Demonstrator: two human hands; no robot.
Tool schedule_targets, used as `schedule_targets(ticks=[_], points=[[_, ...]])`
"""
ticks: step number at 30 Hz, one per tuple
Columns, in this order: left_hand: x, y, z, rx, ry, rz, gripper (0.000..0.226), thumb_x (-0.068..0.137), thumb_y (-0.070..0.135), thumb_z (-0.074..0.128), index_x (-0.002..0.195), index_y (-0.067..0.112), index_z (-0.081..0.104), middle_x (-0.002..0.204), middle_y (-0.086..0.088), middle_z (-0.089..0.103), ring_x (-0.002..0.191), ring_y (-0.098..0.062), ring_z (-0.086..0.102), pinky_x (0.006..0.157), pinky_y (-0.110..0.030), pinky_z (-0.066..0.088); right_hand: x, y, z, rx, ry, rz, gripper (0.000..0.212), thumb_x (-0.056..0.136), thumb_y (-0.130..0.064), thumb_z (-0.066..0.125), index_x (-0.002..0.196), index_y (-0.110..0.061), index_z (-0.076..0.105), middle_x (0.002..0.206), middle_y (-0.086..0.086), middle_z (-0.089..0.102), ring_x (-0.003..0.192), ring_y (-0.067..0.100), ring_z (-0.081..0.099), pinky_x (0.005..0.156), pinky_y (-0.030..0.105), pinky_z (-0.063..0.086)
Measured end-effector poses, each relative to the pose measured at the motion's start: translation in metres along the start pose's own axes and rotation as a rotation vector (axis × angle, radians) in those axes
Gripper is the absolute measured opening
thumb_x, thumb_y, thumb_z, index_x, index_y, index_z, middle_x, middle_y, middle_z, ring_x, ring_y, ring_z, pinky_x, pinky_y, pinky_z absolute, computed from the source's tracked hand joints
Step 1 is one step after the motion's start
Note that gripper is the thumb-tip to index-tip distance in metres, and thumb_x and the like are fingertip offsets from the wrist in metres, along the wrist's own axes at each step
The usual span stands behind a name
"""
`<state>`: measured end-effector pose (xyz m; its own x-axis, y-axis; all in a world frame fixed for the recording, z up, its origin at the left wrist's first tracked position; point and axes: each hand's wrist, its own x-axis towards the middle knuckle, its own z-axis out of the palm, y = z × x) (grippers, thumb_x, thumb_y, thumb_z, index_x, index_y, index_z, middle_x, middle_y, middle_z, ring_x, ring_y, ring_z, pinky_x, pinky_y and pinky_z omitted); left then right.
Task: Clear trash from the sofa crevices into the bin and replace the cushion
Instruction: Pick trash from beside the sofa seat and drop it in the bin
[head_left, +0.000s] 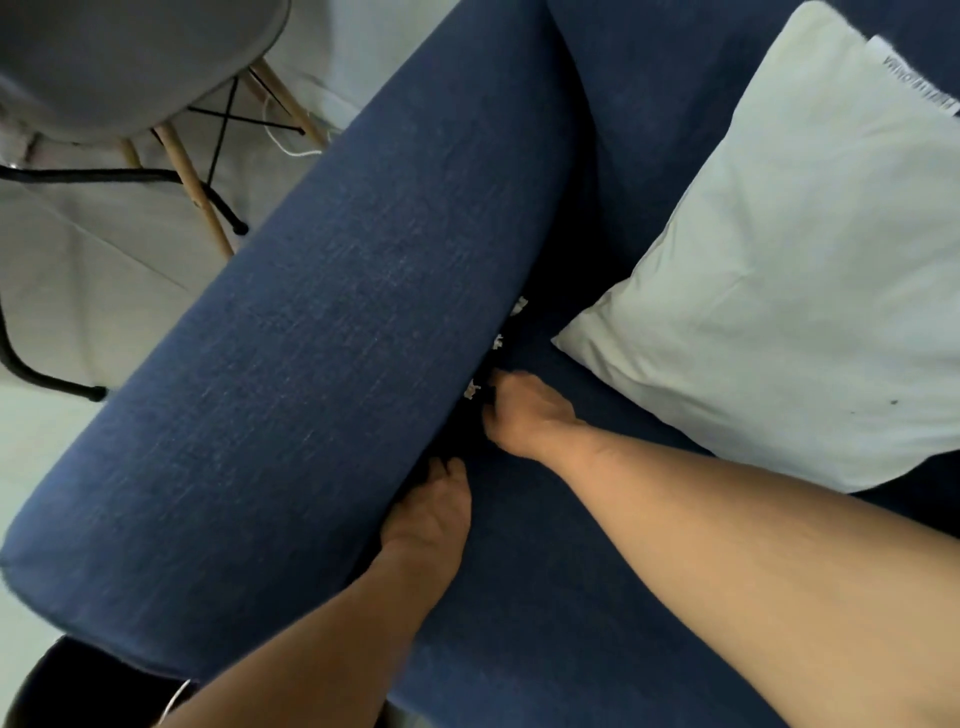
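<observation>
The right hand's (524, 410) grip, closure hidden, should be closed on scraps (496, 345) just beyond; the left (431, 514) is buried, unreadable.

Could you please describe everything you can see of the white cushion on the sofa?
The white cushion is a square, off-white throw pillow in a plain woven fabric, softly creased. It lies tilted on the blue sofa seat, one corner pointing toward the crevice beside the armrest. A sewn-in label with unreadable print shows at its upper right edge, and small dark specks mark its lower part. Neither hand touches it; the right hand is nearest.
</observation>
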<state>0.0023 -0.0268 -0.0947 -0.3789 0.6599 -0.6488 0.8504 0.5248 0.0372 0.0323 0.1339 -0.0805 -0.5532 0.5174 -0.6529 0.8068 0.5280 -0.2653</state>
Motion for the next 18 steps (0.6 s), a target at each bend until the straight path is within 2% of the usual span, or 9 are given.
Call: schedule_targets(ticks=[3, 5, 8, 11, 13, 16, 18], points=[[-0.013, 0.003, 0.007, -0.192, 0.040, -0.040, 0.057, 0.094, 0.007, 0.060, 0.144, 0.015, 0.034, 0.136, -0.007, 0.047, 0.107, -0.020, 0.065, 0.087, -0.030, 0.056, 0.014, -0.012, 0.005, -0.026, -0.009, 0.041, 0.031, 0.102, -0.023, 0.058, 0.132, -0.017, 0.062, 0.131, 0.008, 0.061, 0.111, 0.027, 0.065, 0.077, 0.036, 0.056], [-0.021, 0.003, 0.014, -0.287, 0.057, -0.054, 0.053, 0.094, 0.010, 0.060, 0.141, 0.017, 0.035, 0.133, -0.004, 0.048, 0.102, -0.018, 0.066, 0.083, -0.029, 0.058, 0.025, -0.018, 0.010, -0.032, -0.018, 0.087, 0.028, 0.102, -0.022, 0.060, 0.129, -0.015, 0.065, 0.133, 0.008, 0.060, 0.113, 0.027, 0.064, 0.082, 0.038, 0.058], [-0.028, 0.000, 0.022, -0.342, 0.068, -0.052, 0.057, 0.096, 0.016, 0.060, 0.146, 0.017, 0.031, 0.136, -0.004, 0.048, 0.102, -0.016, 0.066, 0.083, -0.026, 0.057, 0.046, -0.020, 0.022, 0.010, -0.046, 0.134, 0.047, 0.101, -0.028, 0.060, 0.147, -0.019, 0.054, 0.149, 0.008, 0.049, 0.128, 0.029, 0.056, 0.097, 0.042, 0.055], [-0.031, -0.005, 0.022, -0.330, 0.070, -0.060, 0.057, 0.097, 0.017, 0.058, 0.147, 0.017, 0.031, 0.139, -0.005, 0.047, 0.105, -0.017, 0.065, 0.086, -0.026, 0.056, 0.061, -0.020, 0.033, 0.008, -0.099, 0.188, 0.061, 0.099, -0.030, 0.060, 0.157, -0.027, 0.043, 0.162, 0.010, 0.035, 0.140, 0.033, 0.044, 0.102, 0.045, 0.049], [-0.031, -0.009, 0.021, -0.300, 0.077, -0.064, 0.056, 0.096, 0.017, 0.058, 0.146, 0.016, 0.033, 0.140, -0.007, 0.045, 0.109, -0.019, 0.063, 0.091, -0.027, 0.053, 0.060, -0.022, 0.035, 0.074, -0.063, 0.265, 0.057, 0.100, -0.027, 0.063, 0.154, -0.021, 0.047, 0.158, 0.011, 0.036, 0.137, 0.034, 0.047, 0.103, 0.048, 0.051], [-0.029, -0.011, 0.018, -0.233, 0.095, -0.049, 0.050, 0.094, 0.020, 0.060, 0.139, 0.015, 0.039, 0.135, -0.010, 0.044, 0.111, -0.022, 0.058, 0.100, -0.031, 0.050, 0.054, -0.020, 0.040, 0.192, 0.029, 0.290, 0.038, 0.101, -0.023, 0.062, 0.139, -0.017, 0.060, 0.144, 0.012, 0.049, 0.123, 0.033, 0.058, 0.098, 0.050, 0.056], [-0.025, -0.011, 0.016, -0.235, 0.091, -0.046, 0.043, 0.093, 0.022, 0.060, 0.132, 0.014, 0.043, 0.129, -0.010, 0.045, 0.103, -0.021, 0.059, 0.093, -0.031, 0.053, 0.043, -0.018, 0.040, 0.291, 0.082, 0.253, 0.025, 0.104, -0.026, 0.055, 0.126, -0.018, 0.065, 0.129, 0.012, 0.060, 0.109, 0.030, 0.064, 0.089, 0.046, 0.060]])
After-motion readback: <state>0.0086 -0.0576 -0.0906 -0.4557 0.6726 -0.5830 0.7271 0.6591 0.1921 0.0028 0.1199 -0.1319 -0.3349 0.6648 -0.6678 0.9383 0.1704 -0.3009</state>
